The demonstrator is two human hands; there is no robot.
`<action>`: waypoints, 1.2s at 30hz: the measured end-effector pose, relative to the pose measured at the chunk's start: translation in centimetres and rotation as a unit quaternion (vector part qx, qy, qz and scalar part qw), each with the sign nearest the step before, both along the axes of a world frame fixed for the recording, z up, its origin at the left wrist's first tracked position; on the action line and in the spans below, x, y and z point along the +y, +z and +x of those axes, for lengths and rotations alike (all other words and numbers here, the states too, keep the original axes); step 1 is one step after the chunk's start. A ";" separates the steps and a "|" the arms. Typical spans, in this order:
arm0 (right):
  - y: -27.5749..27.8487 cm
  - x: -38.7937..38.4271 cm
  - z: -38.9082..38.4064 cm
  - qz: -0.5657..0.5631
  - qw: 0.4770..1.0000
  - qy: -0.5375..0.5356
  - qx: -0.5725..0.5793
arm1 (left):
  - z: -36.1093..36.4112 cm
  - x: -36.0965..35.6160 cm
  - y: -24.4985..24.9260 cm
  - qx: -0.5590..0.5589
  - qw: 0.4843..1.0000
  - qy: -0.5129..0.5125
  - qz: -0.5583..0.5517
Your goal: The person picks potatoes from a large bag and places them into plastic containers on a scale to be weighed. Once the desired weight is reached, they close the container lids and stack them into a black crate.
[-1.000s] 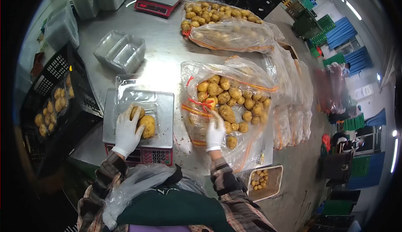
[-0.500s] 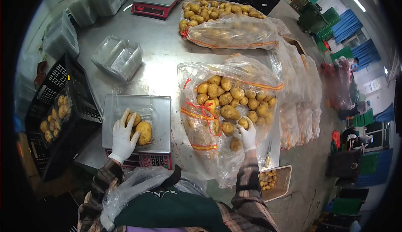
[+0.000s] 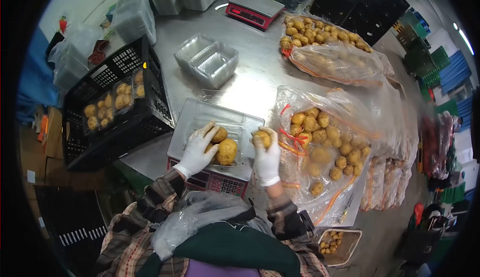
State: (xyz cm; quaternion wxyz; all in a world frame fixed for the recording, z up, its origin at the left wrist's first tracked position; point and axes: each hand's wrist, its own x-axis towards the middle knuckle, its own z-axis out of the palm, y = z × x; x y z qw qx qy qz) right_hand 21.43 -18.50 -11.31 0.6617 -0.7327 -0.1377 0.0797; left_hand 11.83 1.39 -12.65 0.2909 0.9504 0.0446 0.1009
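Observation:
My left hand (image 3: pixel 198 149), in a white glove, curves its fingers and thumb around a potato (image 3: pixel 219 134) in a clear plastic tray (image 3: pixel 238 129). A larger potato (image 3: pixel 226 152) lies beside it in the same tray. The tray rests on the metal plate of a red scale (image 3: pixel 181 136). My right hand (image 3: pixel 267 164), also gloved, grips a single potato (image 3: pixel 263 138) at the right edge of the scale. To the right lies an open clear plastic sack (image 3: pixel 290 99) with many loose potatoes (image 3: pixel 332 136) in it.
A black crate (image 3: pixel 120 142) at left holds packed potato trays (image 3: pixel 122 97). Empty clear trays (image 3: pixel 215 67) stand behind the scale. Farther back are a second scale (image 3: pixel 255 9) and another potato sack (image 3: pixel 340 62). A basket of small potatoes (image 3: pixel 356 242) stands low at right.
My right hand has lifted a potato out of the sack and carried it left to the scale. My left hand stays at the potatoes in the tray. The view has swung left.

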 end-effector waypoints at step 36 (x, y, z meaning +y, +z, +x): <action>-4.3 -1.8 -4.1 -0.050 0.943 0.110 0.311 | -8.2 3.6 -2.8 0.107 0.698 0.210 -0.676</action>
